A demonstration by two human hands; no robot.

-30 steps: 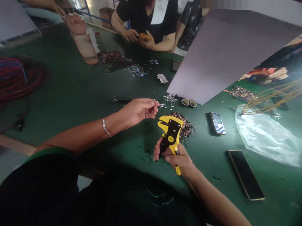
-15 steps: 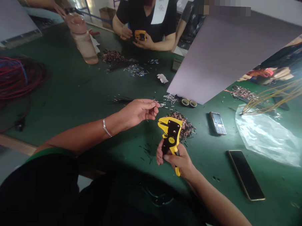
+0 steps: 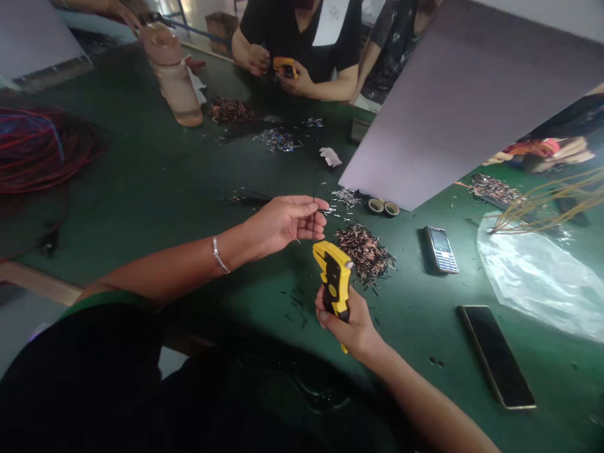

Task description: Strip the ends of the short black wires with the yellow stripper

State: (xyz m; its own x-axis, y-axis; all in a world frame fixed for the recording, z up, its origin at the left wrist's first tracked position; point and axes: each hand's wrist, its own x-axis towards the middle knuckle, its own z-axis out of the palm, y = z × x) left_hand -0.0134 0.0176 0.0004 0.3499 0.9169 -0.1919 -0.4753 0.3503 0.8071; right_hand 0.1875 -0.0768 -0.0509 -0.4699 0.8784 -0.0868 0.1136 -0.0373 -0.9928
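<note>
My left hand (image 3: 293, 221) pinches a short black wire (image 3: 314, 220) between thumb and forefinger, the wire standing nearly upright. Just below its lower end is the jaw of a yellow and black wire stripper (image 3: 334, 271). My right hand (image 3: 346, 322) is wrapped around the stripper's handles. To the right of the jaw lies a heap of short black wire offcuts with copper showing (image 3: 365, 252). Beyond my left hand, small silvery terminals (image 3: 347, 198) are scattered, and a thin bundle of black wires (image 3: 248, 199) lies behind my wrist.
A keypad phone (image 3: 441, 249), a smartphone (image 3: 497, 356) and a clear plastic bag (image 3: 540, 277) lie to the right. Two tape rolls (image 3: 383, 207) sit beside a pale panel (image 3: 411, 118). A bottle (image 3: 175, 81) and red wire coils (image 3: 30, 148) are left. Across the table, a person holds another stripper (image 3: 285, 67).
The wire stripper has turned in my right hand, its jaw now pointing up toward my left hand. A black wire now shows upright in my left fingers. The view has shifted slightly.
</note>
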